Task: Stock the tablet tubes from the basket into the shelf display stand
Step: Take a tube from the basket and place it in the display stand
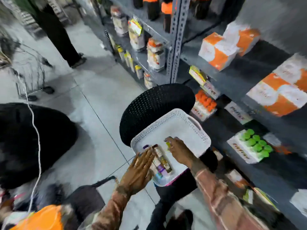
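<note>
No writing can be read with any certainty: the frame is blurred, and the red lettering on the shelf cartons stays smeared. A white plastic basket (182, 128), rectangular with rounded corners, a perforated rim and a slot handle, sits on a round black stool (154, 103) with a dimpled top. Its far half is bare. In its near left corner lies a small cluster of tablet tubes (162, 163), slim cylinders with white, purple and yellow-green labels, lying lengthwise side by side.

The left hand (138, 170) lies flat over the near left rim of the basket, fingers (146, 156) straight and close together, tips touching the tubes. The right hand (178, 150) reaches into the basket just beside the cluster; its fingers curl over a yellow-green tube (168, 144), though the blur hides whether they truly clamp it. Both sleeves are a pinkish patterned cloth.

On the right stands a grey metal shelf (176, 40) with punched uprights. One level carries an open white display stand (249, 146) filled with green-capped tubes; another further along holds orange-capped tubes (205, 102). Higher shelves hold white and orange boxes (219, 50). The floor (93, 90) is pale grey tile.
</note>
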